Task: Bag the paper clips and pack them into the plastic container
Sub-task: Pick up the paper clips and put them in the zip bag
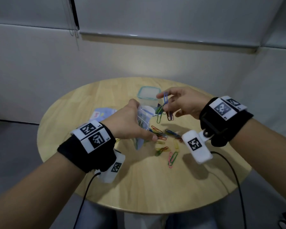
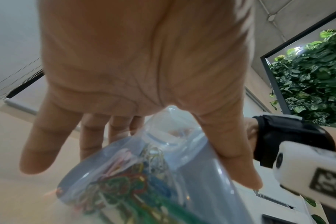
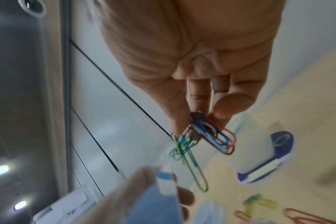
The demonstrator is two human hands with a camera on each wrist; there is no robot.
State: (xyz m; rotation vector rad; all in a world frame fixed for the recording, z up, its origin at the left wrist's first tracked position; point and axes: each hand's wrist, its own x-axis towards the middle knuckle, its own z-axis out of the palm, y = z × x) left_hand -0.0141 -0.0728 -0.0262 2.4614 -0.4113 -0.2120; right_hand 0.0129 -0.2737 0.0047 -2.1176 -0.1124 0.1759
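Note:
My left hand (image 1: 132, 119) grips a clear zip bag (image 1: 143, 124) upright above the round wooden table (image 1: 139, 187). Its mouth is open toward the right. In the left wrist view, several coloured paper clips lie inside the bag (image 2: 140, 181), which is held between thumb and fingers. My right hand (image 1: 166, 104) pinches a tangled bunch of paper clips (image 1: 163, 111) beside the bag's mouth. The same bunch (image 3: 207, 136) hangs from thumb and fingertips in the right wrist view. Loose clips (image 1: 163, 142) lie scattered below. The plastic container (image 1: 148, 95), teal-rimmed, stands behind both hands.
A colourful printed card or pack (image 1: 102, 113) lies at the table's left. A small blue and white object (image 3: 265, 157) sits near the container. Camera cables hang off the near table edge. Bare wood shows at the front of the table; a grey wall stands behind.

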